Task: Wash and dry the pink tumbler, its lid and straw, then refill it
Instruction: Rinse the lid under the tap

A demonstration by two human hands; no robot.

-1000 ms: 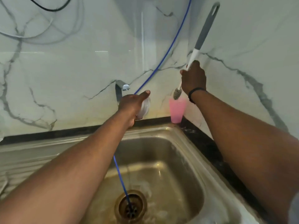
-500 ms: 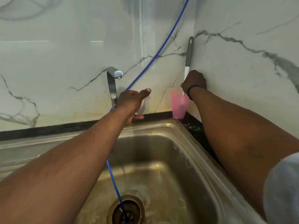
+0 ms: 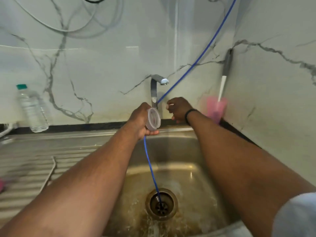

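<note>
Clear plastic, the lid point(image 3: 153, 121) stood on edge in the left hand point(image 3: 140, 121), fingers curled over its top rim and thumb hooked under the bottom, so the grip was clamped on it with the inner face turned toward the camera, probably to bring it under the tap point(image 3: 158, 82) just above and beyond that grip. The right hand point(image 3: 178, 108) hovered just to the right of the lid, fingers loosely curled and holding nothing that could be made out; it seemed headed for the tap's handle or the lid. Farther right of that hand, in the corner of the tabletop against the marble wall, stood the pink tumbler point(image 3: 216, 109) with a long-handled brush point(image 3: 224, 82) propped in it and leaning on the wall, likely parked there to free both hands. A blue hose point(image 3: 150, 165) ran down behind the left grip into the drain point(image 3: 161, 204) of the steel sink point(image 3: 179, 151). Well left of the grip stood a water bottle point(image 3: 32, 108). I could not find the straw.
</note>
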